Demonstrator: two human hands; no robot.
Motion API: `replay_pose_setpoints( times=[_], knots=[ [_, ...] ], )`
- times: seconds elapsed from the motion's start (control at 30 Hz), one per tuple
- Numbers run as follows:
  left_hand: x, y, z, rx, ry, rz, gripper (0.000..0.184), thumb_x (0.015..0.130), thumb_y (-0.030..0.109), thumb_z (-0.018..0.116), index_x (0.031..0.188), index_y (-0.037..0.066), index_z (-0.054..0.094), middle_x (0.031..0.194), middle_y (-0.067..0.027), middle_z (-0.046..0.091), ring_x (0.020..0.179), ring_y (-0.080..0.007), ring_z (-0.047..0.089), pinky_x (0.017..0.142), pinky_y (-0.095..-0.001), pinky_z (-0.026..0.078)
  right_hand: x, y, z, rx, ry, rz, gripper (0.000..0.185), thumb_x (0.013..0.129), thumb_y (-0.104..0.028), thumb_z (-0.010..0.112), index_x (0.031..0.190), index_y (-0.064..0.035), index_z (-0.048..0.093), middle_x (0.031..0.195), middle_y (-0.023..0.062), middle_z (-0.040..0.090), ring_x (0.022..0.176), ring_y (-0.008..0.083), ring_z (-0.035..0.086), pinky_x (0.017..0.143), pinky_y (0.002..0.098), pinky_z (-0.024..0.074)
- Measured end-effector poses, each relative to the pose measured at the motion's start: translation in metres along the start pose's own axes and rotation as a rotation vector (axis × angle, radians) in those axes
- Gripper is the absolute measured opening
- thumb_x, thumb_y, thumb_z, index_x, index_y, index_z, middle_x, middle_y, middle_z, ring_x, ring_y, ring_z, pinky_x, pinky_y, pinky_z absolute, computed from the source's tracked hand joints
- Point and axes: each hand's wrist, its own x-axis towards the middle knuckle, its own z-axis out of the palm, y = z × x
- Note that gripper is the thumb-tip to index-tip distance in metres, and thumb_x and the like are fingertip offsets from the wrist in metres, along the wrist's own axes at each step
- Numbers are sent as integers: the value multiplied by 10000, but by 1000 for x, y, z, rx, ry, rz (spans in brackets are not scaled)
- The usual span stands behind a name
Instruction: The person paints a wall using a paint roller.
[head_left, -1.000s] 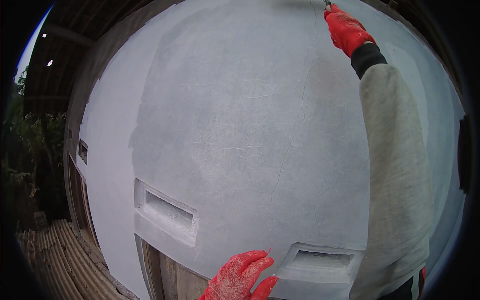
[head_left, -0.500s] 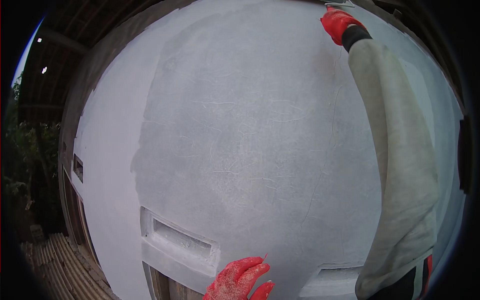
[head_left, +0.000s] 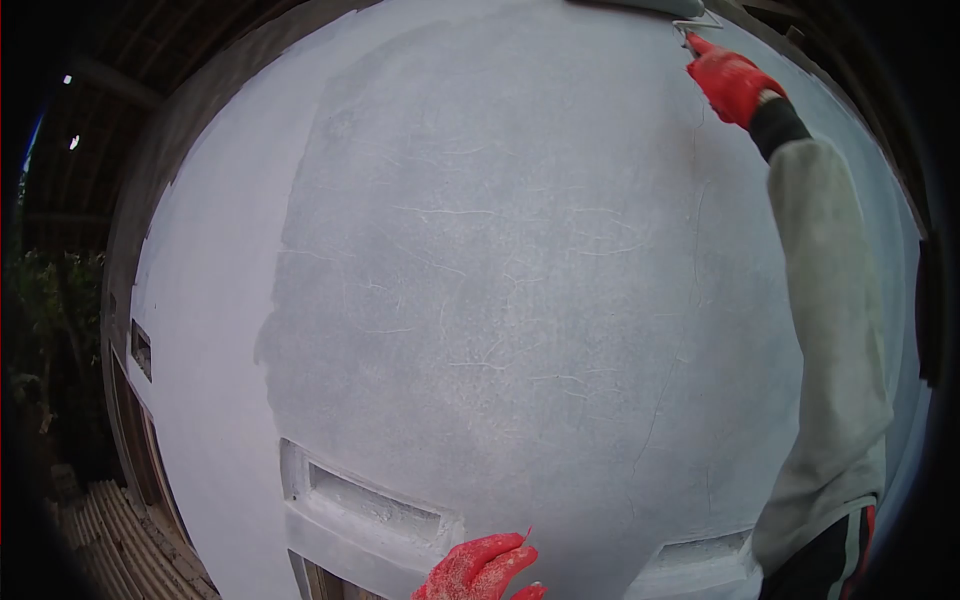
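My right grip (head_left: 733, 82), in a red glove, is closed around the handle of a paint roller (head_left: 645, 5) high up at the wall (head_left: 540, 270); the top edge of the view cuts off part of the roller. My left grip (head_left: 475, 568), gloved too, sits low, fingers loosely bent and parted from the thumb, near a recessed opening (head_left: 375, 493) in the wall.
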Motion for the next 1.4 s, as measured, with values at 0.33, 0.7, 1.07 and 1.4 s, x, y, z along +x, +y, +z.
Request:
replay_pose_setpoints(
  times=[0.33, 0.7, 1.07, 1.4],
  knots=[
    [5, 3, 1, 6, 20, 38, 399, 762, 70, 691, 1145, 50, 582, 1151, -174, 574, 1038, -356, 576, 868, -405, 482, 3, -17, -12, -184, 36, -27, 188, 810, -42, 611, 994, -5, 622, 868, 147, 664, 856, 243, 645, 880, 310, 499],
    [13, 9, 6, 21, 11, 30, 386, 773, 72, 687, 1144, 48, 583, 1132, -176, 579, 1022, -358, 581, 856, -401, 486, 29, -35, 2, -178, -23, -40, 172, 830, -75, 545, 999, -59, 578, 898, 144, 642, 806, 252, 612, 924, 315, 413],
    [95, 60, 18, -126, -70, -139, 294, 931, 135, 580, 1201, 23, 553, 1059, -133, 605, 987, -236, 608, 871, -310, 480, -154, -95, -67, 1578, 121, 702, 550, 927, -178, 531, 1451, -168, 363, 1018, 170, 627, 767, 278, 619, 665, 368, 496],
    [218, 50, 56, -348, 136, -66, 505, 971, 395, 489, 1335, 46, 477, 1233, -118, 568, 1097, -235, 573, 875, -343, 503, -142, -116, -125, 1904, 46, 749, 534, 953, -264, 433, 1460, -142, 318, 943, 201, 629, 822, 298, 668, 653, 387, 525]
  ],
)
